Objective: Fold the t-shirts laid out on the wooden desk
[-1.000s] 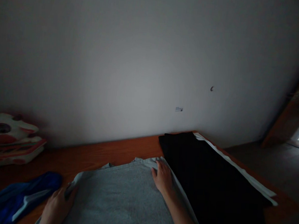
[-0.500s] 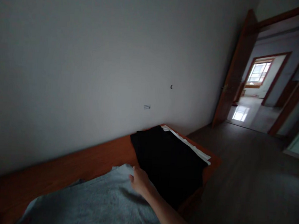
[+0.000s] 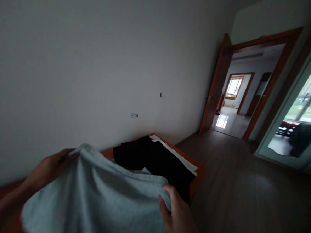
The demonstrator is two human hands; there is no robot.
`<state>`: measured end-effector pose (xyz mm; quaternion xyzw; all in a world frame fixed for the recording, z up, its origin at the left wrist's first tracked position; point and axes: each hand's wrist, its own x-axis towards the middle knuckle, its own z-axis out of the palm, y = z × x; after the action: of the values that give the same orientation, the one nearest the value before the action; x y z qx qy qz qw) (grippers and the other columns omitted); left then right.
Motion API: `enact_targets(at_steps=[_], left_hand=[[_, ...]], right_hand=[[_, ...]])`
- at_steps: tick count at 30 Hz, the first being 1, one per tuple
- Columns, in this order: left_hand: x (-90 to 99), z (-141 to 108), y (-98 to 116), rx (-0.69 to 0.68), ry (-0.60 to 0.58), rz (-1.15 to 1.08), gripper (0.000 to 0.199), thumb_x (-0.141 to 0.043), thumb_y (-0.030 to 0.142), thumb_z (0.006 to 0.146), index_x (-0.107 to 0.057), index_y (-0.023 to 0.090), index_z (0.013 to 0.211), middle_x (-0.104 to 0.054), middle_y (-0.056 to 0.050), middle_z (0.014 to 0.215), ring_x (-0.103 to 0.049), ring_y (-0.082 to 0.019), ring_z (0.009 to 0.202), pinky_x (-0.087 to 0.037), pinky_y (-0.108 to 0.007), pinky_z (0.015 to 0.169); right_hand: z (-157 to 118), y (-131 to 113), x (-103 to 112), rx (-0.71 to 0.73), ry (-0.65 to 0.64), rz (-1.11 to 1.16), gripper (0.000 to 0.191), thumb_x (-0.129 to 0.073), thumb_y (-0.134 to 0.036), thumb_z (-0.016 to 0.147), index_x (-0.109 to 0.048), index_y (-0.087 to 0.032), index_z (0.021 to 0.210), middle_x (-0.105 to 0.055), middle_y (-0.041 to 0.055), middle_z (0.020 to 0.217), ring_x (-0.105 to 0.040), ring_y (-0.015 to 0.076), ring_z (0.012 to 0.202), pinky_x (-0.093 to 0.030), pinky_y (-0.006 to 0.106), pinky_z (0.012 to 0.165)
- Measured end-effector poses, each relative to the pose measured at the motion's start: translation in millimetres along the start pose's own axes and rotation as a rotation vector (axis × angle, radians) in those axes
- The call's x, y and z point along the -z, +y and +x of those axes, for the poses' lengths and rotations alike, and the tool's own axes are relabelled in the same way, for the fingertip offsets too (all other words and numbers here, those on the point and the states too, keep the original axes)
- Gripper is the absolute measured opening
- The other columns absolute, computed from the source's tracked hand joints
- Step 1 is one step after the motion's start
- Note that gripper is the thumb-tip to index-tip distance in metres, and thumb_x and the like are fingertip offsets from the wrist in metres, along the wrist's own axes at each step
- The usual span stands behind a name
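A light grey-blue cloth (image 3: 112, 202) hangs raised between my two hands at the lower middle, its top edge sagging slightly. My left hand (image 3: 53, 164) grips its upper left corner, with the fingertips partly hidden by the fabric. At the upper right corner, my right hand (image 3: 174, 208) pinches the cloth between thumb and fingers. Just beyond the cloth, a black garment (image 3: 155, 155) lies flat on the reddish-brown wooden table (image 3: 201, 171). A white cloth (image 3: 181, 158) shows along the black garment's right edge.
A pale wall (image 3: 94, 73) runs behind the table. Further right are dark flooring (image 3: 233, 186), an open wooden door (image 3: 217, 85) and a glass panel (image 3: 295, 130) with reflections.
The grey-blue cloth has been lifted from the table. My left hand has come into clear view holding its left corner, and my right hand has moved right and down. The view has turned rightward.
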<state>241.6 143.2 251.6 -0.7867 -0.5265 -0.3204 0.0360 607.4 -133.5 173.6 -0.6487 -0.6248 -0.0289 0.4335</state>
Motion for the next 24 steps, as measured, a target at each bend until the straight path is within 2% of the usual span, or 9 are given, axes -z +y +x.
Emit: enact_targets(at_steps=[2,4,6,9,12,15,19,21,24], left_hand=[[-20.9,49,39,-0.127,-0.063,0.057,0.064,-0.02,0.056,0.101,-0.062,0.013,0.123,-0.076,-0.006,0.109,-0.069,-0.024,0.103,-0.055,-0.039,0.089],[-48.3,92,79,-0.207,-0.04,0.056,0.055,-0.021,0.039,0.103,-0.052,0.008,0.137,-0.056,-0.012,0.148,-0.043,-0.029,0.142,-0.037,-0.051,0.113],[-77.1,119,116,-0.218,-0.016,0.05,0.056,-0.028,0.035,0.101,-0.041,0.008,0.147,-0.031,-0.018,0.164,-0.019,-0.035,0.154,-0.023,-0.059,0.119],[-112.0,116,156,-0.295,-0.1,0.005,0.058,-0.043,0.038,0.094,-0.048,0.007,0.143,-0.04,-0.023,0.158,-0.033,-0.036,0.149,-0.032,-0.056,0.116],[-133.6,67,163,-0.484,-0.264,-0.047,0.045,-0.056,0.043,0.086,-0.068,0.024,0.125,-0.056,-0.01,0.15,-0.056,-0.031,0.133,-0.046,-0.048,0.109],[-149.5,-7,127,-0.561,-0.362,-0.12,0.038,-0.051,0.05,0.09,-0.072,0.032,0.116,-0.057,-0.005,0.148,-0.058,-0.03,0.131,-0.05,-0.05,0.107],[-161.0,-113,23,-0.342,-0.317,-0.188,0.044,-0.044,0.048,0.093,-0.068,0.031,0.127,-0.06,-0.005,0.146,-0.066,-0.028,0.122,-0.055,-0.046,0.103],[-149.1,-164,-36,-0.168,-0.249,-0.121,0.043,-0.044,0.045,0.091,-0.072,0.029,0.119,-0.07,-0.006,0.133,-0.068,-0.031,0.118,-0.055,-0.051,0.102],[-100.5,-230,-98,0.023,-0.21,-0.036,0.041,-0.045,0.043,0.092,-0.071,0.029,0.119,-0.071,-0.005,0.131,-0.067,-0.03,0.119,-0.053,-0.053,0.105]], right_hand=[[27,7,10,-0.103,0.003,-0.082,0.021,-0.041,-0.028,0.101,-0.057,-0.024,0.114,-0.071,0.0078,0.102,-0.073,0.0242,0.094,-0.056,0.032,0.079],[50,14,14,-0.31,-0.044,-0.245,0.025,-0.041,-0.024,0.099,-0.059,-0.02,0.117,-0.07,0.0124,0.101,-0.074,0.028,0.089,-0.055,0.037,0.076],[59,20,13,-0.522,-0.12,-0.445,0.031,-0.048,-0.022,0.095,-0.061,-0.015,0.123,-0.068,0.0199,0.107,-0.073,0.0344,0.091,-0.055,0.043,0.075],[46,25,3,-0.576,-0.22,-0.625,0.035,-0.061,-0.024,0.089,-0.068,-0.013,0.121,-0.061,0.0286,0.127,-0.063,0.0451,0.115,-0.052,0.053,0.086],[26,25,-16,-0.521,-0.272,-0.577,0.036,-0.061,-0.028,0.09,-0.069,-0.013,0.121,-0.062,0.026,0.129,-0.062,0.0432,0.117,-0.052,0.054,0.089],[18,20,-36,-0.482,-0.272,-0.528,0.032,-0.059,-0.027,0.09,-0.071,-0.014,0.117,-0.066,0.0219,0.123,-0.063,0.0395,0.114,-0.051,0.051,0.092],[24,5,-67,-0.312,-0.269,-0.38,0.028,-0.059,-0.024,0.089,-0.071,-0.017,0.113,-0.065,0.0175,0.127,-0.06,0.0352,0.118,-0.048,0.05,0.099],[27,-6,-90,-0.19,-0.296,-0.292,0.026,-0.06,-0.025,0.089,-0.07,-0.018,0.113,-0.064,0.0156,0.131,-0.058,0.0333,0.122,-0.046,0.048,0.102],[28,-31,-133,-0.028,-0.4,-0.192,0.033,-0.059,-0.025,0.09,-0.067,-0.018,0.121,-0.061,0.0164,0.137,-0.056,0.0323,0.127,-0.044,0.048,0.106]])
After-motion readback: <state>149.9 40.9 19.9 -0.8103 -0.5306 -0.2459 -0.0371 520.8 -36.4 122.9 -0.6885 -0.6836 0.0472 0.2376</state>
